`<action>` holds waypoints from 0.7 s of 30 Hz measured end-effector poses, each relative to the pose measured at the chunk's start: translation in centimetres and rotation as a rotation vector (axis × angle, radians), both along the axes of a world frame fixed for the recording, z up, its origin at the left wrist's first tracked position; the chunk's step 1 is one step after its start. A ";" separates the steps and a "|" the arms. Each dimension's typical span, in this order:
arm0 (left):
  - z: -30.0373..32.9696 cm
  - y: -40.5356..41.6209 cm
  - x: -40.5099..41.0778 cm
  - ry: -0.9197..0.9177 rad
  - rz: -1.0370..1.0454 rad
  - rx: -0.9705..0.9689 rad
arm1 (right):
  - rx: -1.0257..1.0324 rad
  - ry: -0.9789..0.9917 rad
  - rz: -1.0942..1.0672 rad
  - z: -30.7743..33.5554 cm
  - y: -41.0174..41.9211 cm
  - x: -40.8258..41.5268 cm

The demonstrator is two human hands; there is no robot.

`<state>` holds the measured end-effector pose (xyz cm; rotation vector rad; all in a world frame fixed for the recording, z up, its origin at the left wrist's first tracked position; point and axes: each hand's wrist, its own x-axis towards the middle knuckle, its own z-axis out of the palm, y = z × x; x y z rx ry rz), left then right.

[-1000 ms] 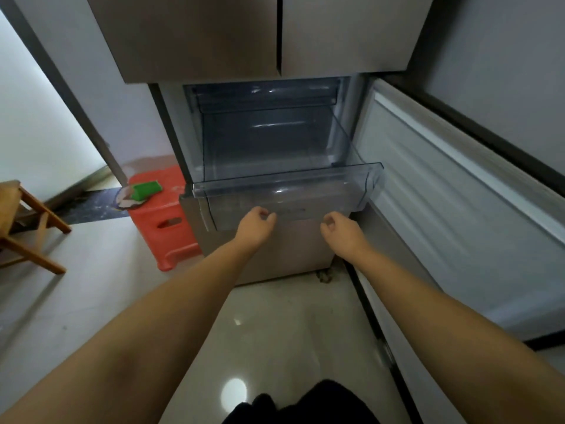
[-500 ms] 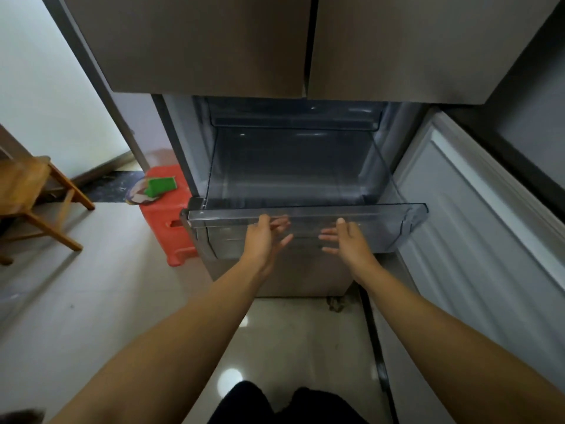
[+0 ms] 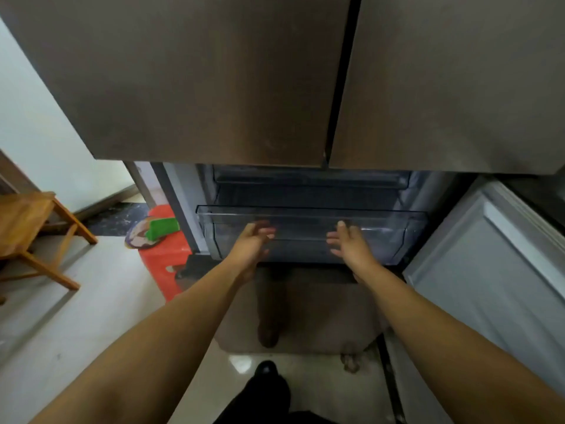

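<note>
1. Left hand [image 3: 253, 240]: fingers straight and spread, palm turned toward the front panel of the clear plastic refrigerator drawer [image 3: 385, 240]. It grips nothing. The fingertips lie against the left-centre of the panel. Motion blur hides whether contact is firm.
2. Right hand [image 3: 348, 244]: fingers likewise extended and slightly splayed, with nothing in its grasp. The fingertips reach the right-centre of the same panel, just below the drawer's top rim.
3. The two hands are set apart on the panel at about the same height. Both forearms are stretched forward.
4. Drawer location: in the lower compartment of the brown brushed-metal refrigerator [image 3: 214, 71], under its two closed upper doors. The drawer sits level, mostly inside the opening, and no contents are visible through the plastic.
5. The white-lined lower door [image 3: 489, 270] stands swung open at the right of the drawer.
6. Left of the refrigerator is a red plastic stool [image 3: 159, 264] carrying a green block [image 3: 162, 228] on a round plate. Farther left, a wooden chair [image 3: 27, 224] stands on the pale glossy floor [image 3: 61, 332].
</note>
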<state>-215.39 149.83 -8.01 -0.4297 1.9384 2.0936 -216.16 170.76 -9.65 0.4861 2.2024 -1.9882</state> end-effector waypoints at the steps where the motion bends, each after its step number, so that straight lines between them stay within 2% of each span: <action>1: 0.1 0.0 -1.4 0.009 -0.013 -0.029 | 0.012 0.002 -0.004 0.0 -0.1 -1.4; 6: -0.4 0.1 -7.0 0.078 -0.051 -0.118 | 0.124 -0.022 -0.008 -0.1 -0.4 -7.4; 10: -1.2 -0.2 -9.2 0.075 -0.089 -0.169 | 0.187 -0.038 -0.002 -0.7 -0.3 -8.8; 13: -1.0 -0.4 -9.1 0.087 -0.071 -0.114 | 0.066 0.002 0.031 0.2 0.2 -8.1; 15: -0.8 -0.6 -8.3 0.051 -0.067 -0.007 | -0.055 -0.029 0.037 0.7 0.5 -7.0; 18: 0.3 0.1 -6.0 -0.001 -0.080 0.096 | -0.174 -0.062 -0.029 2.1 1.6 -3.8; 21: 2.8 3.9 -2.2 -0.043 -0.180 0.165 | -0.158 -0.035 -0.127 4.4 3.5 1.2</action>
